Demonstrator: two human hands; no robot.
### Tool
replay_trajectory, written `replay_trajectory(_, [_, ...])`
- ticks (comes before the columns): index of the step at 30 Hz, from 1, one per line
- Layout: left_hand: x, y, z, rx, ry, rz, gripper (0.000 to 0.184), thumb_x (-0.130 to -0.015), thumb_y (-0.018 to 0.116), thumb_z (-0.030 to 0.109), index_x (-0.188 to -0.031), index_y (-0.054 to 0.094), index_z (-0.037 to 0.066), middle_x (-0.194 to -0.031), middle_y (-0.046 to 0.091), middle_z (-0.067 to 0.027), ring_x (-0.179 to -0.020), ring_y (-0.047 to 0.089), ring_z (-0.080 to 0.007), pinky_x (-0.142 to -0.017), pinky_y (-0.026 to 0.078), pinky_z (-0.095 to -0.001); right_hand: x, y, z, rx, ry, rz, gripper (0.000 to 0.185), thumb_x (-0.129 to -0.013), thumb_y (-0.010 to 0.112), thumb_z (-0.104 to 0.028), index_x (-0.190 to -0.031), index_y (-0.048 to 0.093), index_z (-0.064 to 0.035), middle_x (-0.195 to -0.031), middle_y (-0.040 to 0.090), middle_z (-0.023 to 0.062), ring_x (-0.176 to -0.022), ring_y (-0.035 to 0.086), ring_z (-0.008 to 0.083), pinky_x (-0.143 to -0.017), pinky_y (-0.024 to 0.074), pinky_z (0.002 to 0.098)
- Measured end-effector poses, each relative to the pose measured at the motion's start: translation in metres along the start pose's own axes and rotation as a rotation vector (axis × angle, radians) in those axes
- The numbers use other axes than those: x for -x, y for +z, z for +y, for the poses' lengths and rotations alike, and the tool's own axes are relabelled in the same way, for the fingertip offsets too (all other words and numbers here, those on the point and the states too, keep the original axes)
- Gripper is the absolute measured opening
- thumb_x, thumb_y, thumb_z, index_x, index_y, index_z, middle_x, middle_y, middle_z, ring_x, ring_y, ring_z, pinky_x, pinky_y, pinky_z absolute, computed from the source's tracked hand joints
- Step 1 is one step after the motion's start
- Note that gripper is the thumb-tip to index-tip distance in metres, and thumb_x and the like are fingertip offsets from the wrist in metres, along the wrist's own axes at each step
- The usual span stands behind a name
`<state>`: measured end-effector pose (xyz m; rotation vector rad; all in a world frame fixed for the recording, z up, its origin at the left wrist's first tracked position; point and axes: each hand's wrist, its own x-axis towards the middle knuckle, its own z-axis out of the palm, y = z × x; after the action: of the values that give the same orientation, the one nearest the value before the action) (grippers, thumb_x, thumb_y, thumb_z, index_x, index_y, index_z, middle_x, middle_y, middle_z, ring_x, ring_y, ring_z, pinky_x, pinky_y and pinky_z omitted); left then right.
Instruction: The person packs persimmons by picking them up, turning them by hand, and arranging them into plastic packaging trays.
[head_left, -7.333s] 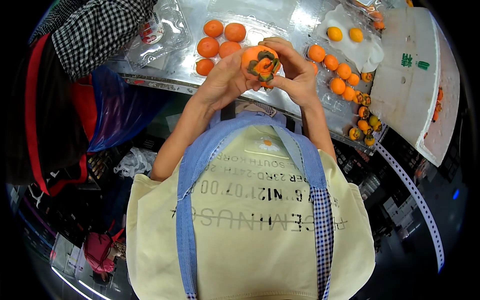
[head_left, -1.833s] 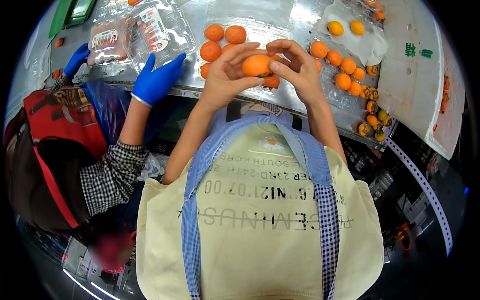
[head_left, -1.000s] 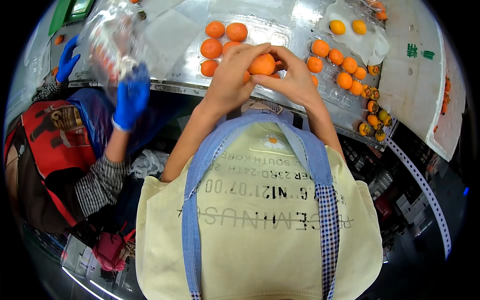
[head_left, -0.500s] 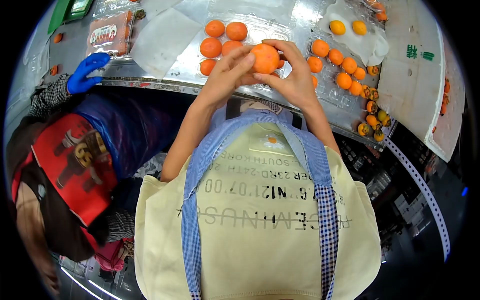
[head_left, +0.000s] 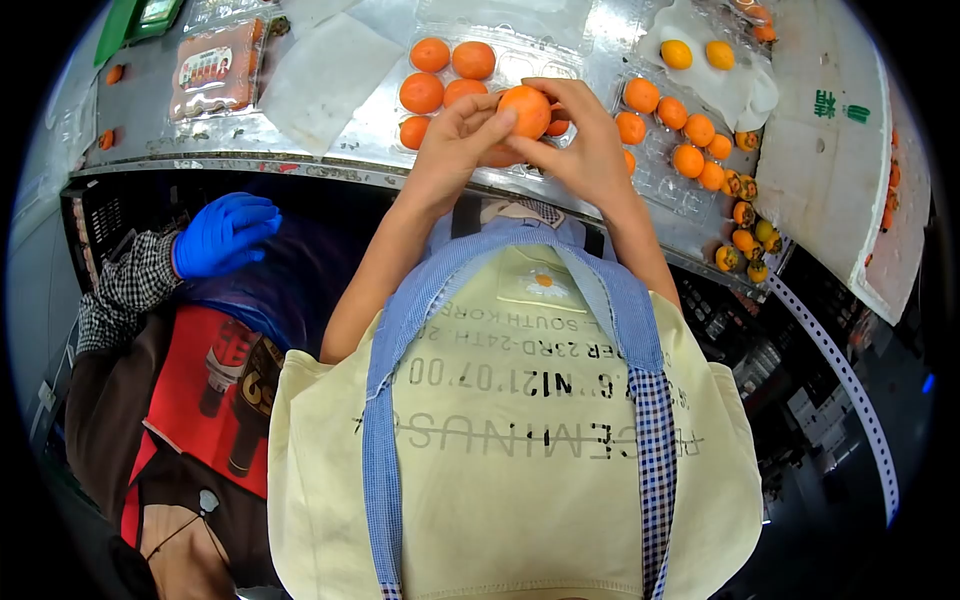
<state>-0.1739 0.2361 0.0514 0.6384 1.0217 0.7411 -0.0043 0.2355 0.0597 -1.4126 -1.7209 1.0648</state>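
Left hand (head_left: 455,150) and right hand (head_left: 588,150), half curled, hold one fruit (head_left: 527,110) near the counter's (head_left: 140,115) front edge. The tray (head_left: 514,70) looks part full.

The hands (head_left: 585,130) held a fruit (head_left: 527,112) between them, above the near part of a tray (head_left: 558,68) on the bench (head_left: 135,125); other fruit sat in that tray, mostly to its left. Left of the tray lay a sheet (head_left: 335,80), and farther left a pack (head_left: 217,72). A second tray (head_left: 655,178), also with fruit, lay right of the hands. Behind it, two fruit sat on a liner (head_left: 738,100); loose fruit (head_left: 742,240) lay along its right. A box (head_left: 815,180) stood at the far right. Left of the hands, before the bench edge, was a co-worker's hand (head_left: 225,235).
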Motion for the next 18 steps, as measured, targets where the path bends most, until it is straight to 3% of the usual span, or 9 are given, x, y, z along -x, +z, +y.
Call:
replay_trajectory(3, [0.001,0.001,0.006,-0.044,0.019,0.104,0.04,-0.093,0.053,0.026,-0.121,0.05,-0.002,-0.112,0.059,-0.0135,-0.093,0.064,-0.0199,-0.076,0.055,-0.0305,0.002,0.002,0.03,-0.748,0.416,0.032,0.037,-0.083,0.066,-0.021,-0.112,0.056,0.0004,-0.113,0.058,0.0153,-0.095,0.06,0.0226,-0.084,0.0497,0.0327])
replay_trajectory(4, [0.001,-0.001,0.007,-0.054,0.042,0.14,0.039,-0.093,0.053,0.026,-0.121,0.05,-0.001,-0.112,0.059,-0.0133,-0.091,0.064,-0.0199,-0.076,0.054,-0.0302,0.002,-0.005,0.035,-1.13,0.423,-0.022,0.037,-0.09,0.057,-0.024,-0.113,0.055,0.0045,-0.114,0.058,0.0188,-0.097,0.061,0.0248,-0.087,0.0488,0.0338])
replay_trajectory(8, [-0.004,-0.023,0.001,-0.055,0.093,0.134,0.034,-0.093,0.053,0.022,-0.118,0.053,0.0,-0.108,0.062,-0.0118,-0.09,0.064,-0.0186,-0.074,0.054,-0.0286,0.003,-0.017,0.049,-1.504,0.536,-0.023,0.04,-0.091,0.055,-0.027,-0.116,0.053,0.005,-0.11,0.06,0.0171,-0.099,0.061,0.0254,-0.087,0.049,0.0355])
replay_trajectory(11, [-0.003,-0.036,-0.003,-0.015,0.117,0.196,0.029,-0.092,0.055,0.018,-0.115,0.057,0.001,-0.104,0.063,-0.0101,-0.088,0.064,-0.0153,-0.072,0.053,-0.0258,0.002,-0.023,0.075,-1.106,0.436,0.118,0.042,-0.088,0.06,-0.028,-0.113,0.055,0.0048,-0.109,0.061,0.0169,-0.097,0.061,0.0248,-0.086,0.0494,0.0342])
replay_trajectory(12, [0.0,-0.039,-0.004,0.002,0.146,0.212,0.028,-0.091,0.056,0.017,-0.114,0.057,0.001,-0.102,0.064,-0.0091,-0.086,0.064,-0.0141,-0.07,0.053,-0.0244,-0.001,-0.026,0.077,-0.712,0.466,0.23,0.046,-0.081,0.068,-0.028,-0.112,0.056,0.0038,-0.105,0.061,0.0153,-0.096,0.061,0.0238,-0.082,0.0514,0.0328])
replay_trajectory(15, [-0.006,-0.056,-0.005,0.053,0.136,0.307,0.026,-0.09,0.057,0.015,-0.112,0.058,0.001,-0.099,0.064,-0.0083,-0.082,0.064,-0.0132,-0.069,0.053,-0.0243,-0.018,-0.032,0.081,-0.015,0.191,0.162,0.051,-0.075,0.074,-0.026,-0.113,0.056,0.0024,-0.102,0.062,0.0136,-0.093,0.061,0.0218,-0.076,0.0532,0.0318])
replay_trajectory(18, [-0.006,-0.064,-0.004,0.05,0.152,0.337,0.025,-0.09,0.058,0.014,-0.111,0.058,0.001,-0.099,0.065,-0.0084,-0.081,0.064,-0.013,-0.068,0.053,-0.024,-0.03,-0.03,0.076,0.244,0.051,0.061,0.048,-0.072,0.075,-0.025,-0.112,0.058,-0.0029,-0.099,0.061,0.0134,-0.089,0.061,0.0233,-0.073,0.0532,0.0321])
